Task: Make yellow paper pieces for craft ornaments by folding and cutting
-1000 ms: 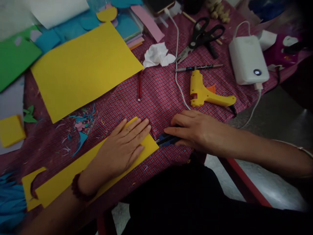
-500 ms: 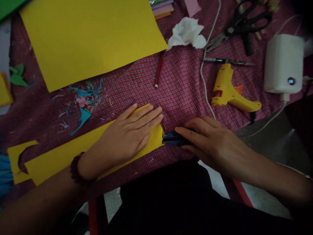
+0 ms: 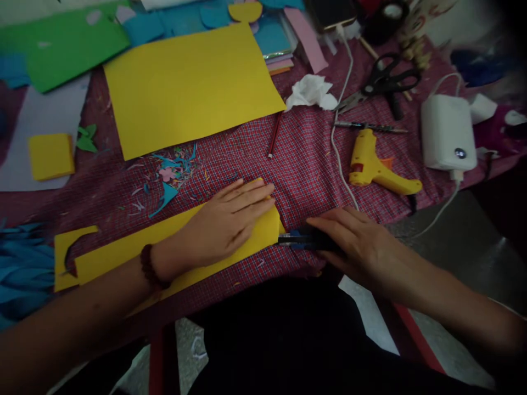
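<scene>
Head view: left hand (image 3: 224,227) lies flat and open on the yellow strip (image 3: 123,255) at the bench's near edge; right hand (image 3: 362,249) grips a blue cutter (image 3: 293,240) at the strip's right end. Cutting seems in hand; the next stroke needs firm pressure.

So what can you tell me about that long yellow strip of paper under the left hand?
The yellow strip looks like thin craft paper or foam sheet, lying flat and slanted on the checked cloth near the table's front edge. Its far-left end has a curved cut-out. The left hand presses flat on its right end, where the right hand holds a blue-and-black tool at the edge.
</scene>
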`<state>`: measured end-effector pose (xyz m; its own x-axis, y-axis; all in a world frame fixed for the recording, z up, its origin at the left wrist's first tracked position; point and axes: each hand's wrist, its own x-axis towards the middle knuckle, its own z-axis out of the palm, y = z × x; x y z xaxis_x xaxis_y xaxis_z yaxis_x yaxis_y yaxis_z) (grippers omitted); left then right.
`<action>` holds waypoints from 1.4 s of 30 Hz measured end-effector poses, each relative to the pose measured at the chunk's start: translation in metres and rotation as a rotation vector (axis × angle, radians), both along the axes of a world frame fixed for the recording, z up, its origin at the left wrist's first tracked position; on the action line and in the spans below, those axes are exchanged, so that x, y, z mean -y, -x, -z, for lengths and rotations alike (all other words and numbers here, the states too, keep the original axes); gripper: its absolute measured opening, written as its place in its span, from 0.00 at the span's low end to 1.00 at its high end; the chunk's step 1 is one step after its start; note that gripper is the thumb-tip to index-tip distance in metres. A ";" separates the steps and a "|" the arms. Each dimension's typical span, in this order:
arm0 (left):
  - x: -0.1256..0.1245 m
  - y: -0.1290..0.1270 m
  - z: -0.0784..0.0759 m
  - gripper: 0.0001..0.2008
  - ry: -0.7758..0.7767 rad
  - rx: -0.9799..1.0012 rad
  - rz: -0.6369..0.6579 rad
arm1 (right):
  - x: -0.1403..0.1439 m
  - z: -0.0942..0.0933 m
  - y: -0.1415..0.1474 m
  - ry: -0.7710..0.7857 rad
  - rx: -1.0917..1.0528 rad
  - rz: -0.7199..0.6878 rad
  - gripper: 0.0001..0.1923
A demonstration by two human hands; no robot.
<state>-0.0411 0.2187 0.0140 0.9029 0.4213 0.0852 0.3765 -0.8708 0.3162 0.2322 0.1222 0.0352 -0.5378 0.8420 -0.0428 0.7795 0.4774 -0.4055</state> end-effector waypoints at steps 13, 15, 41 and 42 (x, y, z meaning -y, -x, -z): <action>0.031 0.078 0.005 0.28 -0.039 -0.198 0.007 | 0.012 0.003 -0.009 -0.049 0.017 0.021 0.20; 0.030 0.077 0.006 0.29 -0.048 -0.182 0.015 | 0.012 0.006 -0.006 -0.090 -0.001 0.029 0.19; 0.032 0.076 0.001 0.26 0.009 -0.201 -0.037 | 0.013 0.012 0.020 -0.078 -0.041 -0.038 0.18; 0.032 0.076 0.001 0.26 0.005 -0.198 -0.037 | 0.013 0.011 0.020 -0.075 -0.045 -0.042 0.18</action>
<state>-0.1167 0.1868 0.0126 0.8857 0.4545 -0.0945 0.4634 -0.8539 0.2369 0.2120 0.1087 0.0240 -0.5730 0.8184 0.0439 0.7400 0.5396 -0.4015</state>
